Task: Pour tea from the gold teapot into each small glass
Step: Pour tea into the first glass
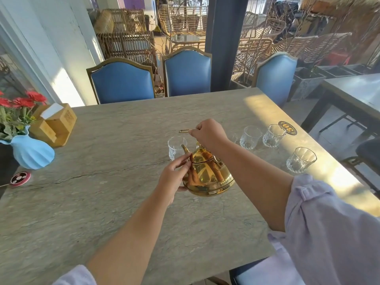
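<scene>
The gold teapot (207, 174) hangs just above the stone table (115, 140). My right hand (208, 133) is closed on its thin wire handle, above the lid. My left hand (174, 177) rests against the pot's left side, fingertips near the lid and the base of the spout. The spout points away toward a small clear glass (174, 147) standing just behind it. Three more cut glasses stand to the right: one (249, 137), one (273, 135) and one (301, 162) nearer the table's right edge. All look empty.
A blue vase (33, 151) with red flowers and a wooden napkin box (54, 125) stand at the left. A round red call button (20, 178) lies near the vase. A table-number sticker (287, 127) is at the right. Blue chairs (123, 81) line the far side.
</scene>
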Demonstrator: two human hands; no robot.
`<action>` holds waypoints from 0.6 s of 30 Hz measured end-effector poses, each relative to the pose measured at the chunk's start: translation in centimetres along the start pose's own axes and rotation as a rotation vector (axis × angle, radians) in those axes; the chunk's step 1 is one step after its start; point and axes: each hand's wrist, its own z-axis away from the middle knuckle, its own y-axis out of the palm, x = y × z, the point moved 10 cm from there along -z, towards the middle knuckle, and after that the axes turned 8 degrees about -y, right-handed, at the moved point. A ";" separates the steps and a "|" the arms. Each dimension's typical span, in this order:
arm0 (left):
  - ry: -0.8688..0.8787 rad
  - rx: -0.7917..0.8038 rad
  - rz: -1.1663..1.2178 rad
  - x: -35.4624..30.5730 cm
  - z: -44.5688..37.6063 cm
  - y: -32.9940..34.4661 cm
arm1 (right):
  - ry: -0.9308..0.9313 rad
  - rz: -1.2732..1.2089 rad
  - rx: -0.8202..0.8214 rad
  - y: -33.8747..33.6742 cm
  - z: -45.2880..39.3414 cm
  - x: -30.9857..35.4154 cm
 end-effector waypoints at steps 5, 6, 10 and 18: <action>-0.006 -0.001 -0.003 0.0 0.1 0.1 | 0.007 0.025 0.009 -0.2 0.1 0.0; -0.002 0.001 -0.003 0.0 0.1 0.1 | 0.008 0.025 0.010 -0.2 0.1 0.0; -0.004 0.009 0.002 -0.1 0.2 0.3 | 0.004 0.008 0.004 -0.3 0.1 0.1; -0.007 0.016 0.003 -0.3 0.5 0.3 | 0.024 0.007 0.015 -0.2 -0.1 0.2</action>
